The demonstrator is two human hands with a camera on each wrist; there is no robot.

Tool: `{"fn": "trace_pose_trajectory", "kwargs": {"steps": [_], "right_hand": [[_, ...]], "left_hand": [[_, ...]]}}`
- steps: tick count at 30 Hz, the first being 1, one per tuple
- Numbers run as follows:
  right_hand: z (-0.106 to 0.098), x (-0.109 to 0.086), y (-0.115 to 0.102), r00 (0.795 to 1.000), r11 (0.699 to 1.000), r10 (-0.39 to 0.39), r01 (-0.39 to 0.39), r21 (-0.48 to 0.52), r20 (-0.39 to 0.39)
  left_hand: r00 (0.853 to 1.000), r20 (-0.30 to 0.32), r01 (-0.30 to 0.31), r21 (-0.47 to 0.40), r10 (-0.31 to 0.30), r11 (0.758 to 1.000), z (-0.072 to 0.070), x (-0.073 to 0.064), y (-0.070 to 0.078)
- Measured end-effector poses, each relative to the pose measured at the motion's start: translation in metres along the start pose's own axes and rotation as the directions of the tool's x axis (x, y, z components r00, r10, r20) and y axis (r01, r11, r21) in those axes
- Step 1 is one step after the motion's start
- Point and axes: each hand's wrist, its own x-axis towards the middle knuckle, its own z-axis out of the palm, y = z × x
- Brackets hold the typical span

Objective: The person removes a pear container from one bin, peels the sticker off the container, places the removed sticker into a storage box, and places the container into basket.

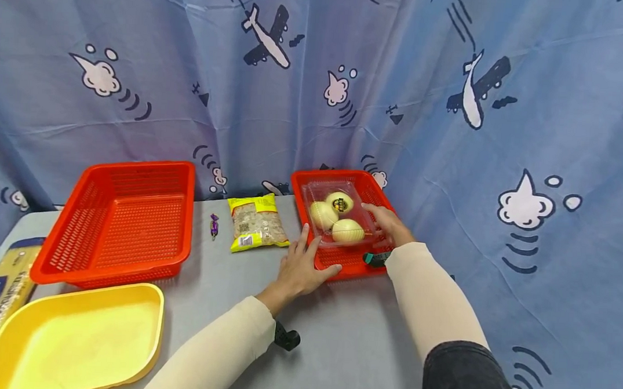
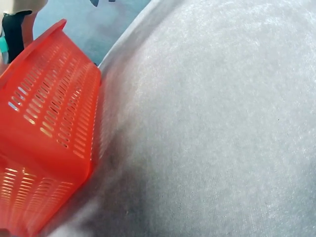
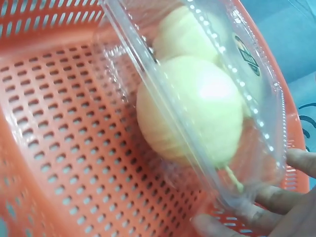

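A clear plastic clamshell box [image 1: 319,190] holding three pale yellow round fruits [image 1: 348,231] is inside the red basket [image 1: 334,271] at the right. One fruit [image 3: 190,111] shows a short stem in the right wrist view. My right hand [image 1: 388,221] is at the box's right side, its extended fingers [image 3: 274,197] touching the plastic edge. With fingers spread, my left hand [image 1: 300,269] rests at the basket's near left corner. From the left wrist, the basket's slotted wall [image 2: 54,98] shows, but the hand is almost wholly hidden.
Left of the basket lie a yellow-ended food packet [image 1: 258,221] and a purple wrapped candy [image 1: 214,227]. Farther left are another red basket [image 1: 115,276], a yellow tray [image 1: 152,303] and a gold package [image 1: 7,285]. A blue patterned curtain [image 1: 294,101] hangs behind the table.
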Motion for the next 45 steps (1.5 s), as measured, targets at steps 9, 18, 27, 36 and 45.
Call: {"fn": "trace_pose_trajectory", "kwargs": {"steps": [9, 18, 27, 36, 45], "right_hand": [[0.014, 0.008, -0.001, 0.997, 0.997, 0.077, -0.077, 0.0, -0.03], [0.015, 0.02, 0.012, 0.986, 0.987, 0.154, -0.15, 0.058, -0.07], [0.018, 0.025, 0.014, 0.996, 0.983, 0.089, -0.085, 0.163, -0.016], [0.015, 0.021, 0.007, 0.998, 0.963, -0.065, 0.065, 0.263, -0.011], [0.01, 0.009, 0.007, 0.992, 0.965, -0.083, 0.105, 0.242, -0.097]], "left_hand": [[1.0, -0.02, -0.009, 0.019, 0.009, 1.0, 0.0, 0.001, -0.002], [0.999, -0.031, -0.009, 0.023, 0.01, 1.0, 0.002, -0.001, 0.0], [1.0, -0.031, -0.006, -0.002, 0.006, 1.0, 0.0, -0.003, 0.001], [0.999, -0.037, -0.017, -0.017, 0.016, 1.0, -0.003, -0.002, -0.001], [0.999, -0.031, -0.01, -0.038, 0.009, 0.999, -0.002, -0.003, 0.0]]}}
